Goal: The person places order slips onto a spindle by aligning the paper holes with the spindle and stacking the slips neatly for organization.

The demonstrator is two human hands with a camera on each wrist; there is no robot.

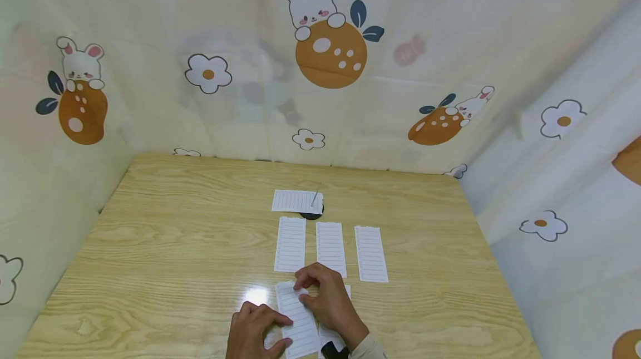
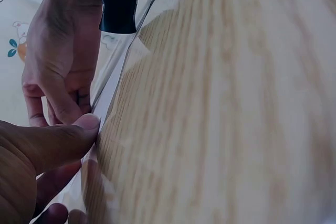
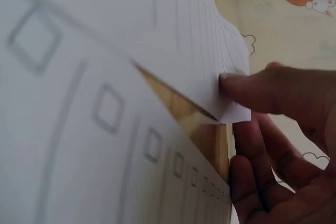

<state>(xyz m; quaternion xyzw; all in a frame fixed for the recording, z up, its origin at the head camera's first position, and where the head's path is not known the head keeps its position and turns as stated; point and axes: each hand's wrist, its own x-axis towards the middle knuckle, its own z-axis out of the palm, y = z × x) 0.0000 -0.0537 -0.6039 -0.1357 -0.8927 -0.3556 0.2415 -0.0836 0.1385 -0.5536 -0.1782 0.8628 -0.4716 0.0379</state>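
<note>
While both hands handle one checklist strip (image 1: 302,325) at the bottom of the head view, positioning that strip appears to be the step in hand. R hand (image 1: 328,299): thumb and finger pinch strip's top R corner; corner looks raised off table (image 1: 165,247). L hand (image 1: 255,330): thumb and forefinger spread, tips resting on strip's L edge. Next move prob. calls for even support w/ both hands, so thin paper doesn't bend or drag its neighbour.

Edges: near-R strip (image 1: 328,335) lies just beside, partly hidden by R hand; overlap can't be confirmed. Beyond, L-row strip (image 1: 290,245), mid-row strip (image 1: 330,245) and R-row strip (image 1: 371,254) lie w/ narrow gaps btwn. Farther, sideways strip (image 1: 290,201) covers part of black round base (image 1: 311,216); thin spike (image 1: 315,197) shows nr its R end. Max. room for moving: table to L, then R; patterned curtain (image 1: 240,114) bounds far edge.
</note>
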